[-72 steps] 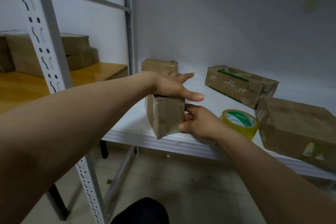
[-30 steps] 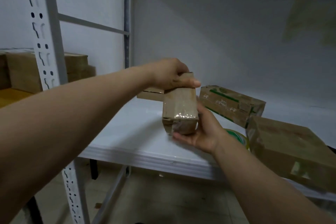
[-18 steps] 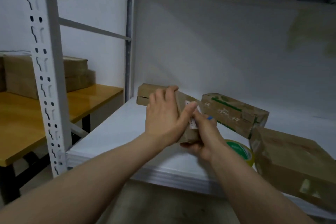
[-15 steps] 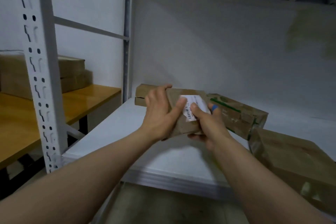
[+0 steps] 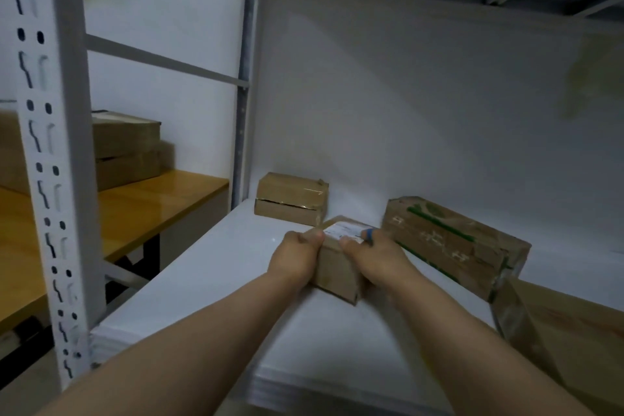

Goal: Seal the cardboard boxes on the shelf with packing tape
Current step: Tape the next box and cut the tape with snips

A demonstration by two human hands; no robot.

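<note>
Small brown box [image 5: 337, 272], white label [image 5: 344, 231] on top, sits mid white shelf [image 5: 202, 280], turned corner-first; left hand [image 5: 297, 260] grips its left side, right hand [image 5: 374, 260] its right. Taped brown box [image 5: 290, 197] lies flat in the back-left corner, top glossy. Green-printed box [image 5: 452, 246] lies angled just right of the small one. Bigger plain box [image 5: 567, 341] at right front edge, partly cropped.

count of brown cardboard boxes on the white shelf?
4: small brown cardboard box, back left corner; white-labelled box, centre; green-printed box right of it; large box at right edge, cropped, may hide more.
</note>
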